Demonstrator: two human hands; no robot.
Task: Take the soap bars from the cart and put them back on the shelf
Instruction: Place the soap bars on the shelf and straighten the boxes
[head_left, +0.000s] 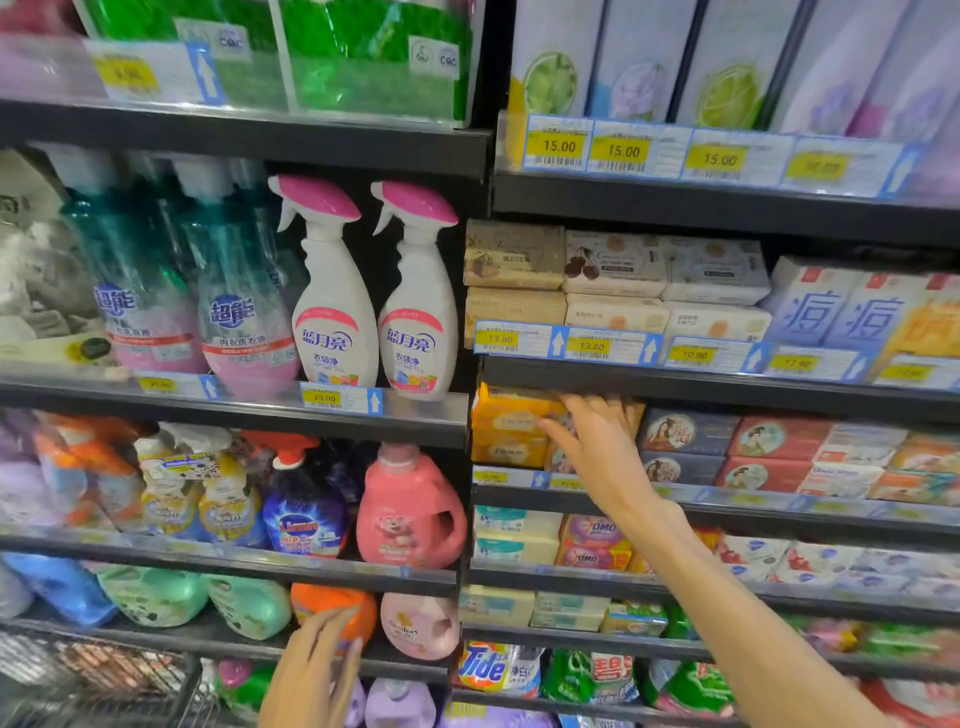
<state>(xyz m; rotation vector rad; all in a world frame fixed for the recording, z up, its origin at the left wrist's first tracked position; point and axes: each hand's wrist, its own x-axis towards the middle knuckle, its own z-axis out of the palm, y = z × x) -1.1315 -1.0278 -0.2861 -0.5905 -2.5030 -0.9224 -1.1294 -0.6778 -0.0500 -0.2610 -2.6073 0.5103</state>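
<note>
The store shelving (727, 387) fills the view: black shelves with price tags along their edges, detergent and spray bottles in the left bay, boxed soap bars in the right bay. At the lower left corner shows the wire mesh of the cart (104, 670).

In the right bay, the shelf under the 13.80 tags holds yellow-orange soap bars (506, 431) stacked at its left end, then dark blue soap boxes (685, 431) and red soap boxes (776, 436) beside them. The right hand (597, 447) reaches up from the lower right into this shelf, its back to the camera, fingers spread and extended against the front of the yellow-orange stack, where a partly hidden pack lies beneath the palm; whether this grip is clamped on that pack cannot be told.

The left hand (311, 670) hangs low in front of an orange detergent bottle (332, 605), just right of the cart, fingers loosely apart and holding nothing.
</note>
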